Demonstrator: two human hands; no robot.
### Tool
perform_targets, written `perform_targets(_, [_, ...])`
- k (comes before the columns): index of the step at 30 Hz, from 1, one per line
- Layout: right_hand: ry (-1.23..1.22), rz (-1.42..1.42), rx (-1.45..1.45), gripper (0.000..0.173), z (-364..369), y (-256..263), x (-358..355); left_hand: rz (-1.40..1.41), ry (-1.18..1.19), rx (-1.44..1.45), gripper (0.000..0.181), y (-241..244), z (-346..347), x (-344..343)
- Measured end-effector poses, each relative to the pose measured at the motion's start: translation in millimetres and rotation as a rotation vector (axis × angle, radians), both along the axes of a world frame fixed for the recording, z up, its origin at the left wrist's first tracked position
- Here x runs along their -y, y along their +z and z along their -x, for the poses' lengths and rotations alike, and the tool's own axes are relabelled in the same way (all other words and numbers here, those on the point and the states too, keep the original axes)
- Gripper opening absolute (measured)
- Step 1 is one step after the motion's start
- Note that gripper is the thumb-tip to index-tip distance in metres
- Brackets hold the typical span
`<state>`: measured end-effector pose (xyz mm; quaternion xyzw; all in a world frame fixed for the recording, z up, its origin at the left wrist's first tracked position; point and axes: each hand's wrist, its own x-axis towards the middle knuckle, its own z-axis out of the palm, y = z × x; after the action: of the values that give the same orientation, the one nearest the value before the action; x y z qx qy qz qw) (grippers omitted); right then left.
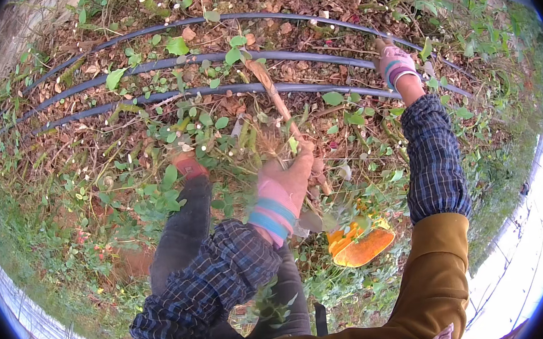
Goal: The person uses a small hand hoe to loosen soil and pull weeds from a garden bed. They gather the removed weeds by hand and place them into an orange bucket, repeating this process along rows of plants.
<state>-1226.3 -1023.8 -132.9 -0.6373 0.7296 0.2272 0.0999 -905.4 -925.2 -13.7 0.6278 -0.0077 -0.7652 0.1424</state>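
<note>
My left hand, in a pink and blue knit glove, is closed round a bundle of weeds and a brown dry stalk. The stalk slants up and away across two of the black irrigation hoses. Farther off on the right, my right hand wears a matching glove and reaches down at the hoses. Its fingertips are partly hidden among leaves and litter, so I cannot tell whether it grips anything.
Cut pale stem stubs and green shoots rise through dry leaf litter round the hoses. An orange object, perhaps a container, lies among weeds by my legs. My red shoe is at the bed's edge.
</note>
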Motion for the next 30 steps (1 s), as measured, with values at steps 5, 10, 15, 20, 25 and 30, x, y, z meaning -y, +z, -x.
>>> perform_targets(5, [-0.160, -0.188, -0.263, 0.029, 51, -44, -3, 0.035, -0.212, -0.078, 0.024, -10, -4, -14])
perform_targets(10, [-0.086, -0.178, -0.222, 0.025, 16, -32, 3, 0.016, -0.252, -0.024, 0.033, -2, 3, -3])
perform_targets(15, [-0.366, -0.237, 0.047, 0.031, 36, -9, 6, 0.018, -0.220, -0.047, 0.029, 1, 10, -6])
perform_targets(20, [-0.230, -0.613, 0.048, 0.066, -34, 17, -20, 0.089, -0.153, -0.088, 0.026, -14, 11, -20])
perform_targets(25, [0.017, -0.650, -0.071, 0.051, -20, -6, -62, 0.015, -0.149, -0.108, 0.024, 2, 22, -14])
perform_targets(30, [0.072, -0.613, -0.096, 0.030, 2, 3, -60, 0.010, -0.192, -0.042, 0.023, 5, 25, -13])
